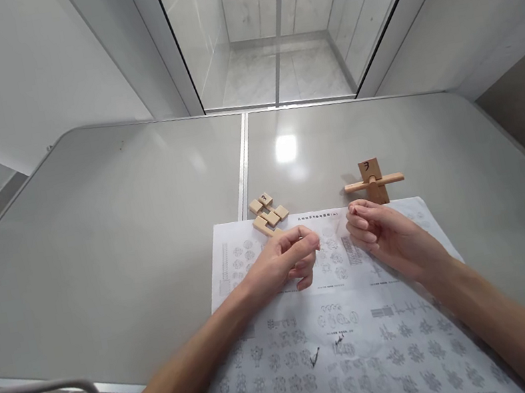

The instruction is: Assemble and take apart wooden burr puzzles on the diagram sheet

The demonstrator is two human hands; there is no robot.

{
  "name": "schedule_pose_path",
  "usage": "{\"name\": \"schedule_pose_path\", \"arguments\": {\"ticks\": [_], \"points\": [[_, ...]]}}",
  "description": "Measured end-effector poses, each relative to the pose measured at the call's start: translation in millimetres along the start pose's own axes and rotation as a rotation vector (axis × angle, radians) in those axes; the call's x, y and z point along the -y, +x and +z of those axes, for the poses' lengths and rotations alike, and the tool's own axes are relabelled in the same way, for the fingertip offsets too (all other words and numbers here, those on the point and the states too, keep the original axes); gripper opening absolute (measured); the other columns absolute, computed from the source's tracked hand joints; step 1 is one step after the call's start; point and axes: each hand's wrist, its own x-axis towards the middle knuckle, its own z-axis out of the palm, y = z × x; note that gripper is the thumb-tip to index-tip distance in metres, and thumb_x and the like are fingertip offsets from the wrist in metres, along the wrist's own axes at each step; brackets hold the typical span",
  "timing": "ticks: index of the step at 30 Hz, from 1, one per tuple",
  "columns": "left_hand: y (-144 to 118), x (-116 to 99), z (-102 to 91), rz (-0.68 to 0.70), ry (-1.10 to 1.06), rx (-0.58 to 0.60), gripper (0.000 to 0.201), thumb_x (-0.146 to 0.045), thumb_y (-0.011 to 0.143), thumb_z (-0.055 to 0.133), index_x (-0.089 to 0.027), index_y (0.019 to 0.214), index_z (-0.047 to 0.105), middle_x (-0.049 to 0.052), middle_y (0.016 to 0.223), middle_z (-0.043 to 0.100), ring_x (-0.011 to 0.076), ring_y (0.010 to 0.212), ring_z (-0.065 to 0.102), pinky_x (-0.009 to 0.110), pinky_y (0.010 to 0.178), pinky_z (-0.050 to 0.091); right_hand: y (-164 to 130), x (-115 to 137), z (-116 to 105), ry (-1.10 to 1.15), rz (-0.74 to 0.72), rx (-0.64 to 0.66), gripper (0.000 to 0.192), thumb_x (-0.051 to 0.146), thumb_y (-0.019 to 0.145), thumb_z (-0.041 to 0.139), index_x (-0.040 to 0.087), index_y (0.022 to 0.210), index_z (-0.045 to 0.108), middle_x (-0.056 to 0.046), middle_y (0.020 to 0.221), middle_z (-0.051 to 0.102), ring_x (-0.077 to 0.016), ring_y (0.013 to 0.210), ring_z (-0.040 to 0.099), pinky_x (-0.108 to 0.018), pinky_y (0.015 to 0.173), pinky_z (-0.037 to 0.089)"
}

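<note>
My left hand (291, 258) hovers over the upper middle of a printed paper sheet (307, 307), its thumb and fingers curled together. Whatever it might hold does not show. Just beyond its knuckles lies a group of small light wooden puzzle blocks (272, 217), one marked 3, partly covered by the hand. On the right, my right hand (394, 234) has thumb and forefinger pinched and the other fingers folded in. No object can be made out in that pinch. Close past its fingertips stands a darker wooden cross-shaped puzzle piece (372, 182) with a rod through it and a mark on top.
Both hands are above a grey table (149, 243) split by a metal seam (243, 145). Rows of small diagrams cover the paper, which reaches the near edge. A grey cable (46, 385) loops at lower left. Behind the table is a glass panel (259, 34).
</note>
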Motion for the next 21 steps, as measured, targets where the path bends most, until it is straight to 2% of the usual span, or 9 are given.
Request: {"name": "schedule_pose_path", "arguments": {"ticks": [14, 21], "points": [[-0.5, -1.2, 1.7, 0.000, 0.021, 0.012, 0.038, -0.051, 0.094, 0.075, -0.021, 0.084, 0.054, -0.011, 0.060, 0.035, 0.0067, 0.050, 0.026, 0.021, 0.049, 0.037, -2.7, 1.3, 7.7, -0.120, -0.023, -0.019, 0.028, 0.044, 0.090, 0.084, 0.023, 0.082, 0.069, 0.001, 0.074, 0.049, -0.0121, 0.060, 0.041, -0.027, 0.053, 0.040], [-0.6, -1.2, 1.9, -0.001, 0.046, 0.020, 0.036, -0.050, 0.096, 0.072, -0.021, 0.085, 0.054, -0.010, 0.060, 0.034, 0.0073, 0.051, 0.026, 0.022, 0.050, 0.037, -3.6, -0.6, 7.3, -0.181, -0.034, 0.009, 0.026, 0.044, 0.094, 0.082, 0.023, 0.083, 0.068, 0.001, 0.073, 0.052, -0.0121, 0.060, 0.043, -0.027, 0.056, 0.042]]}}
